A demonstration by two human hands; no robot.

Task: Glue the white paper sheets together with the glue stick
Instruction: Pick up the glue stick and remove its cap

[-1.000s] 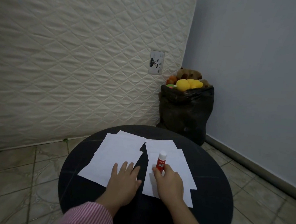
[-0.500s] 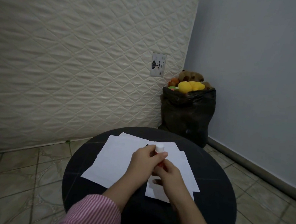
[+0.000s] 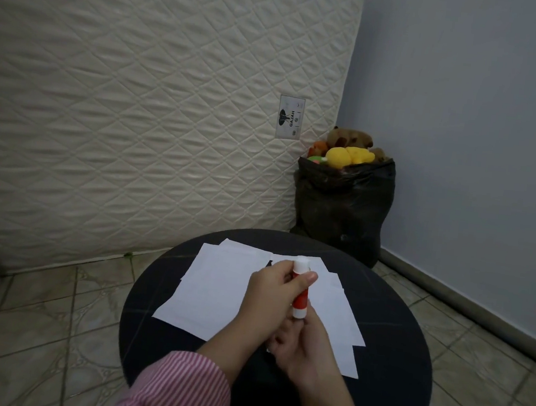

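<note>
Now both hands hold the glue stick (image 3: 300, 292) upright above the sheets (image 3: 215, 283) on the worktop (image 3: 393, 348): left hand (image 3: 275, 293) pinches its cap at twelve o'clock, right hand (image 3: 306, 349) grips its base.

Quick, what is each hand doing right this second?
Left hand: fingers curled round the upper part of the glue stick.
Right hand: grips the glue stick's lower end.

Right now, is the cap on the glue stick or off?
On. The white cap sits atop the glue stick, the left hand gripping near it, the right hand holding the base.
</note>
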